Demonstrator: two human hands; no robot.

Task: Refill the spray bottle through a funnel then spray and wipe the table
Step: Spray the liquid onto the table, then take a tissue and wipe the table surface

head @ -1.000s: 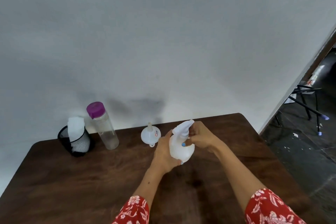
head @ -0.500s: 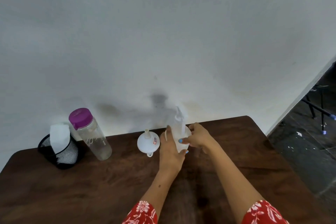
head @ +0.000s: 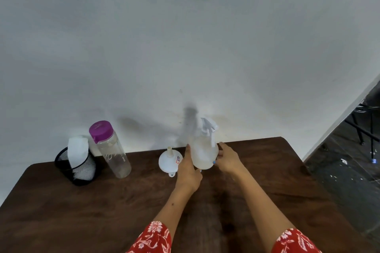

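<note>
Spray bottle [head: 203,150] is standing upright on the dark wooden table [head: 102,211] now, near the back edge by the wall. A second ago it was tipped over sideways in both hands with the white trigger head pointing up-left; half a second ago it was already coming upright, and now the trigger head is straight on top. There's some cloudy liquid or frosting in the body, can't really tell which.

Left hand [head: 188,170] is wrapped against the bottle's left side, fingers curled on it. Right hand [head: 227,159] has loosened up: fingers spread and only lightly touching the right side, where before it was pinching up by the neck.

White funnel [head: 169,160] sits upside down just left of the bottle, spout up, same spot as earlier. Further left is the clear water bottle [head: 113,150] with its purple cap on, and beside that a black mesh cup [head: 79,168] with a white cloth [head: 77,148] sticking out. None of those have moved; the view just shifted a bit.
</note>
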